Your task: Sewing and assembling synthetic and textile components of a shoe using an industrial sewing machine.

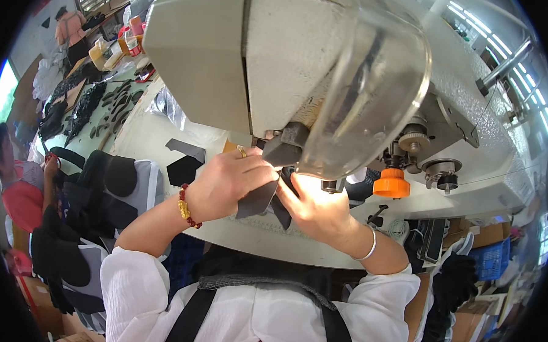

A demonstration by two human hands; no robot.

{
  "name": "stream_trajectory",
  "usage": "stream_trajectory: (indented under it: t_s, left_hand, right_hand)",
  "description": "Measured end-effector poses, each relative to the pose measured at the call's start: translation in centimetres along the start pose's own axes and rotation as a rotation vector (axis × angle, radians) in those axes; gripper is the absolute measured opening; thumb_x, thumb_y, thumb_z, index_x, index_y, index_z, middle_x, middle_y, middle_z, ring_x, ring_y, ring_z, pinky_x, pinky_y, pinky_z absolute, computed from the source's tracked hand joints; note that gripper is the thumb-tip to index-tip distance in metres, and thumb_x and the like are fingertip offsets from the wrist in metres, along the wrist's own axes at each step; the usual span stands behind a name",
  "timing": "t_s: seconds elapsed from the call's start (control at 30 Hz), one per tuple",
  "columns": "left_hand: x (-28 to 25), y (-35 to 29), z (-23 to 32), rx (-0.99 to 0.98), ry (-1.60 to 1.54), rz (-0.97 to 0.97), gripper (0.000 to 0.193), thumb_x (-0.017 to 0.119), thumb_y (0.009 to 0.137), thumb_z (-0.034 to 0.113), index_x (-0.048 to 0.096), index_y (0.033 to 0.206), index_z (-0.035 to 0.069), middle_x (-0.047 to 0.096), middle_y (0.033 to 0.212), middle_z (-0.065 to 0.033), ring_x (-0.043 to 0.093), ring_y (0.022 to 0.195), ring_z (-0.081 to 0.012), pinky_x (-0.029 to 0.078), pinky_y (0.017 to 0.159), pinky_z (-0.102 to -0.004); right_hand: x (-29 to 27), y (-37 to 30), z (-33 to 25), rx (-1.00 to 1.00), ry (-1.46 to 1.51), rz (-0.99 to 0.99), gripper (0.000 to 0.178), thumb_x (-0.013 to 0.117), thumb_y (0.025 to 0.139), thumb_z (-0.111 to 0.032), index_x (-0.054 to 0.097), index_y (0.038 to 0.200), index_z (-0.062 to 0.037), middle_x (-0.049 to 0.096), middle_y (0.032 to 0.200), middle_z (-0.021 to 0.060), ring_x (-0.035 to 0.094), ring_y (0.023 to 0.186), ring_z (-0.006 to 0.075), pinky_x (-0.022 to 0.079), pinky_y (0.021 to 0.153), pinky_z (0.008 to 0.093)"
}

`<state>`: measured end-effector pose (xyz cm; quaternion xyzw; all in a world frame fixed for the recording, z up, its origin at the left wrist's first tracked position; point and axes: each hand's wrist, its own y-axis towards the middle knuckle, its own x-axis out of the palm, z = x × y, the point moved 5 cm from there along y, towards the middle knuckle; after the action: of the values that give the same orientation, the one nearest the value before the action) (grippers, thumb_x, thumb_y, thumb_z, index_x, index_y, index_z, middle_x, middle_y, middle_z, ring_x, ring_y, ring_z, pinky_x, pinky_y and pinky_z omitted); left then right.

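Note:
Under the head of a large pale sewing machine [199, 58], both my hands work close together. My left hand [227, 184], with a ring and a red bead bracelet, is closed on the edge of a grey fabric piece [257, 199]. My right hand [318, 209], with a silver bangle, pinches a dark fabric piece [280, 214] beside it, lit brightly by the machine lamp. The machine's head and clear guard [375, 84] hide the needle and some fingertips. Left of my left hand, a black cut piece [184, 171] and a grey strip [186, 149] lie on the white table.
Stacked black and grey pieces [121, 176] stand at the left. Beyond them a co-worker [26, 184] holds red-handled scissors [53, 159] near a table of dark cut parts. An orange knob [391, 183] hangs at the machine's right; a blue crate [490, 260] sits at the far right.

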<state>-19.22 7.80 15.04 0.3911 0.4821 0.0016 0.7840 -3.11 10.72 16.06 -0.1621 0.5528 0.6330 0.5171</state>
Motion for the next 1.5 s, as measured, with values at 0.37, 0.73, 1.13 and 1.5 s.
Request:
stream_trajectory:
  t_s: [0.37,0.73,1.13,1.5]
  left_hand:
    - [-1.8,0.7,2.3,0.069,0.051,0.031,0.019,0.061,0.077,0.005,0.065,0.095,0.002,0.067,0.109,-0.0098,0.063,0.108,-0.0270,0.057,0.081,-0.0330]
    - [-2.5,1.0,1.8,0.162,0.016,0.083,0.020,0.062,0.075,0.003,0.065,0.095,0.002,0.068,0.108,-0.0088,0.064,0.108,-0.0265,0.057,0.083,-0.0340]
    - [-2.2,1.7,2.9,0.072,0.127,0.091,0.020,0.062,0.075,0.000,0.064,0.094,0.002,0.065,0.099,-0.0073,0.065,0.102,-0.0264,0.056,0.082,-0.0326]
    - [-1.7,1.8,3.0,0.007,0.163,0.113,0.017,0.061,0.076,0.000,0.062,0.092,0.003,0.059,0.091,-0.0072,0.065,0.091,-0.0265,0.054,0.070,-0.0309]
  right_hand:
    - [-0.8,0.1,0.0,0.092,0.084,0.167,0.039,0.061,0.074,-0.004,0.069,0.110,0.0077,0.069,0.109,0.0239,0.067,0.067,0.0233,0.052,0.053,0.0310]
    - [-0.9,0.9,-0.8,0.119,-0.037,0.211,0.040,0.060,0.071,-0.006,0.071,0.108,0.0051,0.070,0.107,0.0199,0.052,0.053,0.0161,0.043,0.048,0.0281]
    - [-0.8,0.3,1.2,0.049,-0.243,0.045,0.051,0.060,0.071,-0.007,0.070,0.121,-0.0110,0.072,0.112,0.0045,0.064,0.109,0.0218,0.042,0.095,0.0421]
    - [-1.0,-0.2,1.8,-0.001,-0.217,-0.065,0.071,0.059,0.067,0.001,0.060,0.136,-0.0132,0.069,0.118,0.0042,0.062,0.113,0.0219,0.039,0.100,0.0452]
